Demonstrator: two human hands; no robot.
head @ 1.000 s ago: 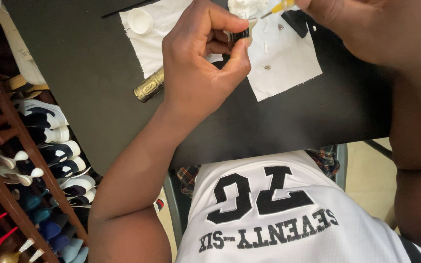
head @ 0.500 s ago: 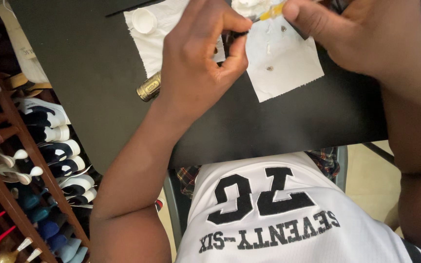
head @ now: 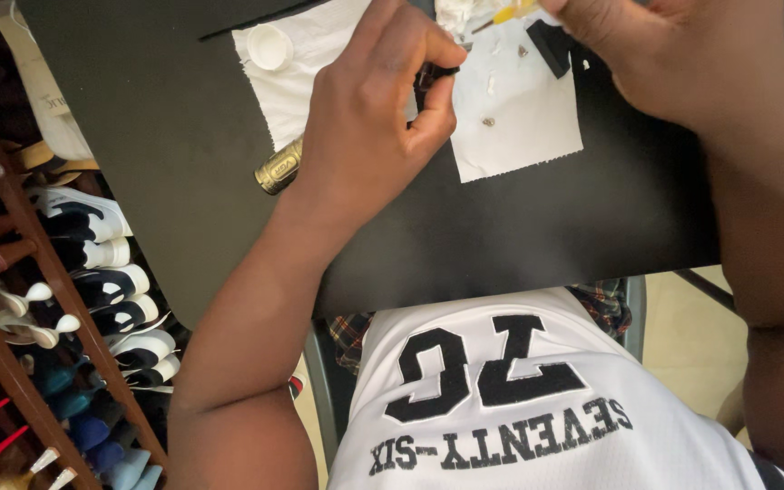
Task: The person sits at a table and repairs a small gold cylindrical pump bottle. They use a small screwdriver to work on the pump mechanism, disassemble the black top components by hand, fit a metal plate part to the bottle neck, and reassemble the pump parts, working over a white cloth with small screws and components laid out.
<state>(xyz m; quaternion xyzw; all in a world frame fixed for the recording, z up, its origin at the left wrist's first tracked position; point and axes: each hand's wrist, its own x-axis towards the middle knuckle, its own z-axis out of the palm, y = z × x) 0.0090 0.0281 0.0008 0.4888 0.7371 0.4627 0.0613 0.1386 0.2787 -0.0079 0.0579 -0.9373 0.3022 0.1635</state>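
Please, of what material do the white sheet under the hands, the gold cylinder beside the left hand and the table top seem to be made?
White sheet: likely cloth or paper towel, matte, edges slightly frayed. Gold cylinder beside the left hand: probably metal, shiny with embossed bands. Table top: smooth matte black, perhaps laminate or painted board; unclear.

Right hand (head: 682, 63): moved down from the top right corner to the white cloth (head: 519, 127), now beside the left hand.
Left hand (head: 374, 118): thumb and forefinger have closed tighter on the small dark part (head: 435, 74).
Yellow-tipped tool (head: 512, 12): shifted slightly right.
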